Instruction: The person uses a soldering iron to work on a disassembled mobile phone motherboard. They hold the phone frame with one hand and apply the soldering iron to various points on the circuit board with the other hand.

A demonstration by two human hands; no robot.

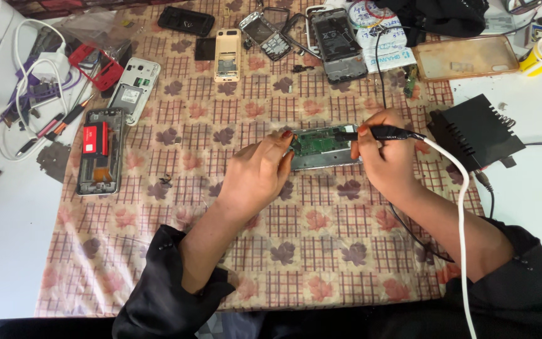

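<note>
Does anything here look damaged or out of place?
Several phones lie opened, backs off, with loose parts scattered on the cloth. The left hand steadies an open phone; the right hand holds a black tool on it.

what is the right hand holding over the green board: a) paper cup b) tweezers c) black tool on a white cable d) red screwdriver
c: the right hand grips a black tool with a white cable, its tip on the green board.

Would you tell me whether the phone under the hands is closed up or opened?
Opened: the phone lies flat with its green circuit board exposed, the left hand steadying it.
</note>
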